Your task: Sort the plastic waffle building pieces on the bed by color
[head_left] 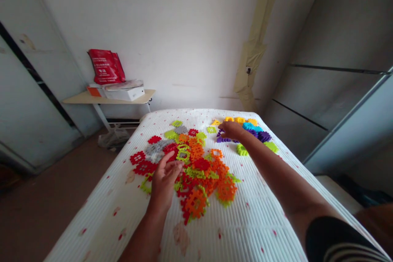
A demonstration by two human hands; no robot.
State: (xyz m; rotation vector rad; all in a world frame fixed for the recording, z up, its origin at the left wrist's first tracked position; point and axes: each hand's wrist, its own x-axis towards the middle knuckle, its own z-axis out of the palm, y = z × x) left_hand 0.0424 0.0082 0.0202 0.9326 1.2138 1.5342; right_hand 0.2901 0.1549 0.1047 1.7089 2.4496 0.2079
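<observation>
My left hand (165, 178) hovers at the left side of a mixed pile, its fingers curved and apart, with nothing seen in it. Around it lie red interlocking plastic tiles (144, 167), grey tiles (158, 150), orange tiles (196, 202) and lime green tiles (183, 154). Farther off, my right hand (232, 130) reaches to the purple interlocking tiles (223, 139), with its fingertips around one of them; the palm hides part of the contact. Close by are yellow tiles (239, 120), blue tiles (248, 126) and a lime green stack (242, 150).
The tiles lie on a bed-like surface with a white ribbed cover (264, 221). At the back left, a small table (81, 97) bears a white box (129, 93) and a red bag (106, 66). Grey cabinet doors (310, 102) flank the right side.
</observation>
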